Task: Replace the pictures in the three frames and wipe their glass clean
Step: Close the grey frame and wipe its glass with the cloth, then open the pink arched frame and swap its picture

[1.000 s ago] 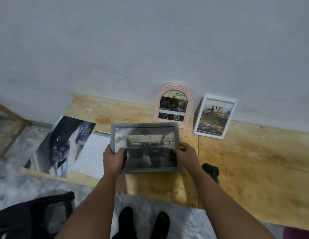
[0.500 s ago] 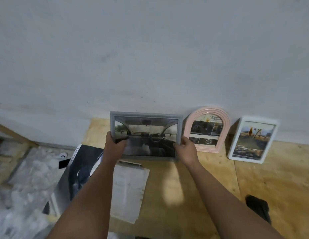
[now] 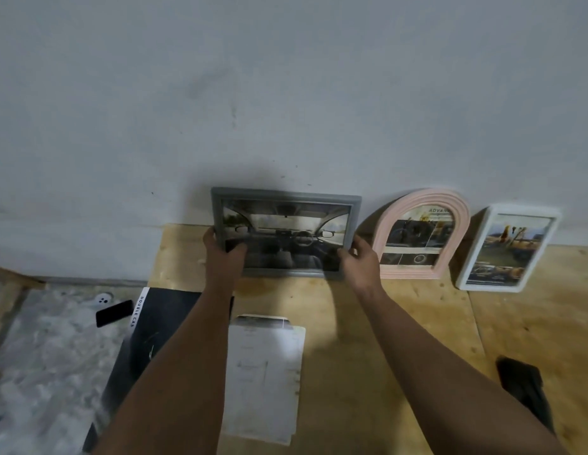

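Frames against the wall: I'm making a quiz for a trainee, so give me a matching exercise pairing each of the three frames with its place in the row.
Things:
1. grey frame
2. pink arched frame
3. white frame

Places:
A. middle of the row
B. right end
C. left end, held by both hands

Pairs: 1-C, 2-A, 3-B. The left hand and right hand grip the grey frame's lower corners.

Plywood board [image 3: 368, 372] carries grey frame [image 3: 286, 200], pink frame [image 3: 420, 234], white frame [image 3: 509, 247], paper sheet [image 3: 263, 379], black cloth [image 3: 525, 389].
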The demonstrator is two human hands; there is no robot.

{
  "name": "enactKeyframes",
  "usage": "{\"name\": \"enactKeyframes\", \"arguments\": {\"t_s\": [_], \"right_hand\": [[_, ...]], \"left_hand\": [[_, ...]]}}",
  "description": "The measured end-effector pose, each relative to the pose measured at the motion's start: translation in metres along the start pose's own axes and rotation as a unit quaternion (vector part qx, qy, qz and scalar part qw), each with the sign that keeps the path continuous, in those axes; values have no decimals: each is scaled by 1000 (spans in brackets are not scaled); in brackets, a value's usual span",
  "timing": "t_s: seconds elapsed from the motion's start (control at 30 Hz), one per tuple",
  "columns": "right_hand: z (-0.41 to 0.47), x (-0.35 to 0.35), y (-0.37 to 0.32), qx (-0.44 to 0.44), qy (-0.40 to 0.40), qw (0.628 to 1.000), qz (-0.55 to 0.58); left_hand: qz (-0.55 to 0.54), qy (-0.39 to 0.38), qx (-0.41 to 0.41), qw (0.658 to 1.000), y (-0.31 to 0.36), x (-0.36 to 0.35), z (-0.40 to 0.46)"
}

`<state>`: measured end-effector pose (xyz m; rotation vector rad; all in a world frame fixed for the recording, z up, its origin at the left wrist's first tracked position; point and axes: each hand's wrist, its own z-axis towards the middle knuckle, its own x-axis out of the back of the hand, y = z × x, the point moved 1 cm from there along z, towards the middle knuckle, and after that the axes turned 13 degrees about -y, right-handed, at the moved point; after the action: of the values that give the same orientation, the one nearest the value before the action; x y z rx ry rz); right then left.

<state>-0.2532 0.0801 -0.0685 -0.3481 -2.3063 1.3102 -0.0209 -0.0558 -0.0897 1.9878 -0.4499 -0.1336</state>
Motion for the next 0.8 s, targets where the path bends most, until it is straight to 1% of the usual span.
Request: {"name": "enactKeyframes", "arguments": {"t_s": [0.13, 0.23, 0.27, 0.33, 0.4, 0.43, 0.47, 0.53, 0.57, 0.63, 0.73, 0.8], "right_hand": [[3, -5, 5, -8, -10, 1000, 16], [3, -3, 4, -6, -23, 1000, -12], [0, -2, 3, -2, -28, 999, -20], [-10, -1, 8, 4, -32, 999, -26], [-21, 3, 22, 10, -23, 999, -31], [-25, 7, 31, 15, -17, 999, -32], [-29, 14, 43, 16, -11, 999, -29], [-39, 32, 60, 18, 13, 1000, -5], [-44, 45, 63, 16, 38, 999, 1], [-53, 76, 62, 6, 85, 996, -14], [-49, 125, 61, -4, 145, 989, -22], [-39, 153, 56, -12, 156, 988, 2]], "left_hand": [[-15, 9, -6, 1000, -1, -3, 0], [-32, 0, -1, 999, -5, -5, -2], [-26, 9, 4, 1000, -7, -8, -5], [30, 79, 12, 996, -8, -17, -18], [128, 164, 31, 978, -11, -31, -35], [174, 178, 28, 968, -14, -39, -42], [211, 162, 11, 964, -18, -49, -49], [254, 92, -52, 961, -23, -76, -60], [263, 52, -79, 960, -24, -92, -64], [261, -17, -102, 960, -16, -128, -72], [248, -87, -92, 961, 5, -182, -80], [230, -117, -74, 963, 17, -214, -82]]}}
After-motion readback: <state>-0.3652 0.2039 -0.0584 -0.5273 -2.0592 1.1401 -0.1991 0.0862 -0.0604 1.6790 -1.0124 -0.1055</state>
